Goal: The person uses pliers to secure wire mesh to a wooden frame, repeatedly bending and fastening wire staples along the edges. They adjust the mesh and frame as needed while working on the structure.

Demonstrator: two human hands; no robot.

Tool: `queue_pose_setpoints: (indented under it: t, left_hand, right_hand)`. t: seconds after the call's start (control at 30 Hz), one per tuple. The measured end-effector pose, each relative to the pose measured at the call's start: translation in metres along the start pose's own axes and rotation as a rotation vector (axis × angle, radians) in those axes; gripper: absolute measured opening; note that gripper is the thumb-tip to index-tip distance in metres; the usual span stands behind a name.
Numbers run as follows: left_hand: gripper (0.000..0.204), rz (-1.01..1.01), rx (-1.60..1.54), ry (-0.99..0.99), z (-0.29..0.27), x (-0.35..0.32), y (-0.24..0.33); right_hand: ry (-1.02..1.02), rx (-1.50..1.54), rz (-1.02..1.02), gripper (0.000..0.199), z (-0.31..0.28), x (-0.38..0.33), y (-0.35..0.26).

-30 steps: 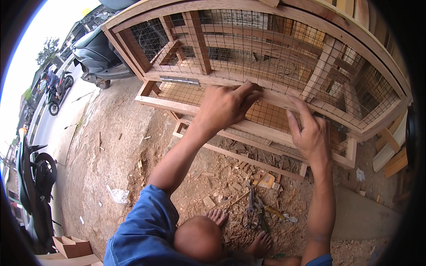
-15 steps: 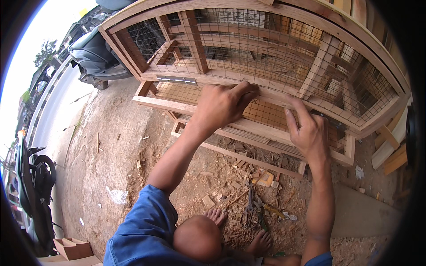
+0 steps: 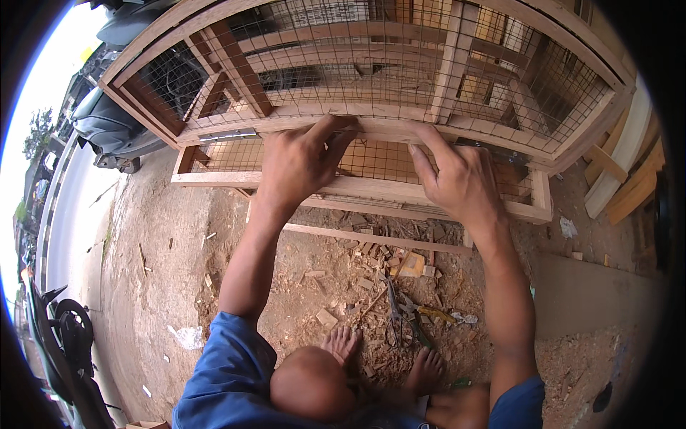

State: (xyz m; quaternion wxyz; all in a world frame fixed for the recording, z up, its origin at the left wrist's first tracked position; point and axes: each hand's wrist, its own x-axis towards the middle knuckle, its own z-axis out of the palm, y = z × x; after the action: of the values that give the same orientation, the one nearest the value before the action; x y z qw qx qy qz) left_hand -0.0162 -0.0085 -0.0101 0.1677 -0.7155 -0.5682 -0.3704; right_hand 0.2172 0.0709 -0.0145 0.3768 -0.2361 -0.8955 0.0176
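Observation:
A wooden cage (image 3: 307,111) with wire mesh stands before me. Its long lower rail (image 3: 386,130) has a metal hinge (image 3: 227,134) at the left. My left hand (image 3: 304,161) is closed over this rail, thumb and index finger at its edge, the other fingers partly hidden. Further right, my right hand (image 3: 461,182) bends around the same rail with its index finger on top and the thumb below. Under both hands a narrow mesh-covered wooden frame (image 3: 393,187) juts toward me.
Wood offcuts (image 3: 368,261) and shavings litter the ground. Pliers (image 3: 394,314) and a yellow-handled tool (image 3: 436,314) lie near my feet. Planks (image 3: 622,164) lean at the right. A motorcycle (image 3: 68,343) and a scooter (image 3: 114,125) stand at the left by the road.
My view has shifted, so the cage now appears further left and higher. Both hands stay at about the same places on the rail.

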Motion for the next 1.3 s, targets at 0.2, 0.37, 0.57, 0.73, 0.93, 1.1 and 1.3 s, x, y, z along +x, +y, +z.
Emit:
queue_pose_setpoints:
  t: [0.2, 0.37, 0.57, 0.73, 0.93, 1.1, 1.3]
  left_hand:
    - [0.011, 0.392, -0.008, 0.272, -0.001, -0.007, -0.001]
    - [0.025, 0.381, -0.437, 0.137, 0.044, -0.127, 0.038]
    - [0.026, -0.128, -0.617, -0.738, 0.109, -0.306, 0.118]
    - [0.034, -0.365, -0.622, -1.115, 0.111, -0.374, 0.128]
    - [0.041, -0.625, -0.664, -0.963, 0.152, -0.368, 0.142]
    - [0.058, -0.962, -0.758, -1.057, 0.171, -0.359, 0.153]
    - [0.056, -1.01, -0.858, -1.051, 0.173, -0.357, 0.152]
  right_hand:
    - [0.295, 0.05, -0.344, 0.03, 0.005, 0.002, 0.004]
    - [0.028, 0.076, -0.496, 0.034, -0.021, -0.106, -0.01]
    - [-0.554, 0.166, 0.384, 0.034, 0.006, -0.298, -0.03]
    - [-0.876, 0.07, 0.871, 0.036, 0.051, -0.406, -0.077]
    - [-0.701, 0.171, 0.952, 0.032, 0.081, -0.42, -0.069]
    - [-0.768, 0.233, 0.899, 0.022, 0.084, -0.408, -0.053]
    - [-0.694, 0.305, 0.885, 0.016, 0.086, -0.407, -0.054]
